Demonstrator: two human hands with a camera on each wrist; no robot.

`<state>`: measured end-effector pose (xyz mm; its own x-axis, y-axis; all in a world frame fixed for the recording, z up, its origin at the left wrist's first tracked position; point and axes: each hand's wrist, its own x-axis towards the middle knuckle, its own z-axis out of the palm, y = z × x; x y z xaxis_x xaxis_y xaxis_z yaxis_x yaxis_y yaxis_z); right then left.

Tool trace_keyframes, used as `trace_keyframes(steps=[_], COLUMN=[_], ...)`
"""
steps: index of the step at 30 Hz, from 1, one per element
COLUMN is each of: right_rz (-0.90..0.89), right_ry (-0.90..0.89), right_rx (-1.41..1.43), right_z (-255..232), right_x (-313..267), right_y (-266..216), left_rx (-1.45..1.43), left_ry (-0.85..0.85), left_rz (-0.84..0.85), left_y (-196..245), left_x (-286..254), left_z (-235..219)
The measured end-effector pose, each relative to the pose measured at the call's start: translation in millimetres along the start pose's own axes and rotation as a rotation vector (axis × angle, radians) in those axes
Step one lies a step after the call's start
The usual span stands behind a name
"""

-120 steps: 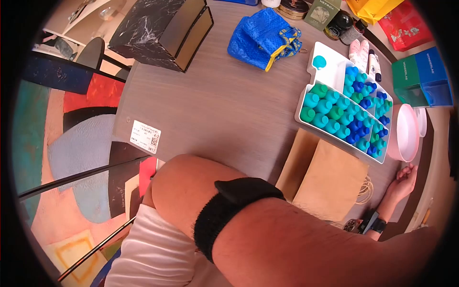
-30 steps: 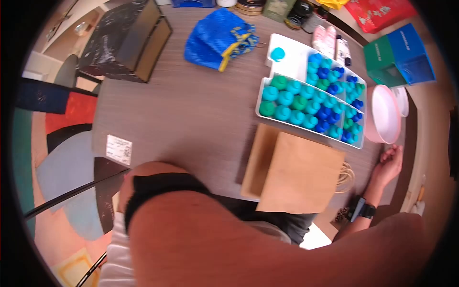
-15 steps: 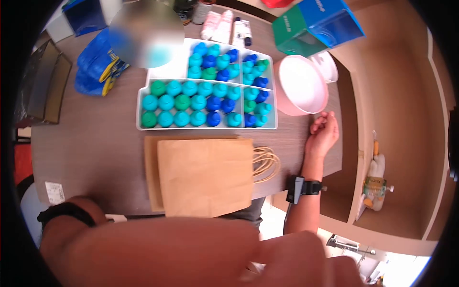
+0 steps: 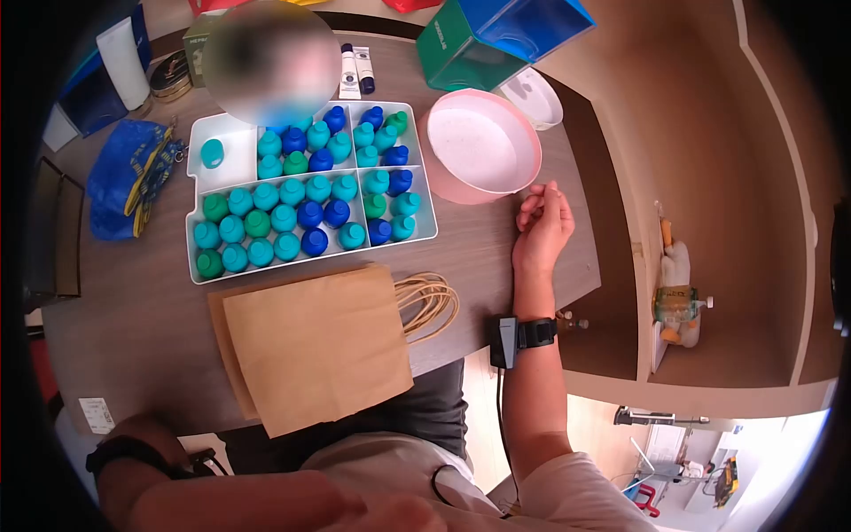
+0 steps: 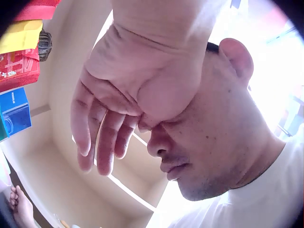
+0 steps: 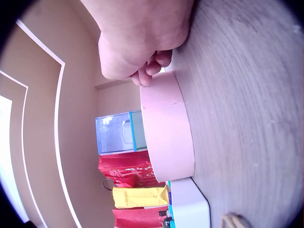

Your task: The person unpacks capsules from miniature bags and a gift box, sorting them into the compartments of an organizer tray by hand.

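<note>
Raised to the person's face, my left hand covers the eye area, its fingers pointing down and loosely bent, holding nothing. Its forearm crosses the bottom of the head view. My right hand lies palm up on the table by the pink bowl, fingers loosely curled round nothing. In the right wrist view its fingertips overlap the bowl's edge. A white divided tray holds many small bottles with teal, blue and green colours. In front of it lies a brown paper bag with cord handles.
A blue bag with yellow trim and a dark box stand at the left. Behind the tray are two small tubes and a green-and-blue box. Open shelving borders the right side. A round blur hides part of the back.
The head view has swung right, so tray, paper bag and blue bag sit further left in it. My left forearm appears lower. My right hand stays beside the bowl.
</note>
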<state>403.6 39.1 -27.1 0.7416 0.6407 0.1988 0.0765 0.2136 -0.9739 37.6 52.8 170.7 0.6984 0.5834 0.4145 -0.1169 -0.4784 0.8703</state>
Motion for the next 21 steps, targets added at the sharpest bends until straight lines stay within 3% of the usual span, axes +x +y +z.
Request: trace_keyframes(steps=[8,21], right_rz=[-0.025,-0.056], right_ry=[-0.004,-0.021], right_rx=[-0.021,-0.081], right_z=[1,-8], right_x=[1,9], right_y=[-4,3], left_rx=[0.017,0.126], left_ry=[0.045,0.102], left_rz=[-0.043,-0.333], left_y=[1,13], left_x=[-13,-66], left_z=[-10,-39])
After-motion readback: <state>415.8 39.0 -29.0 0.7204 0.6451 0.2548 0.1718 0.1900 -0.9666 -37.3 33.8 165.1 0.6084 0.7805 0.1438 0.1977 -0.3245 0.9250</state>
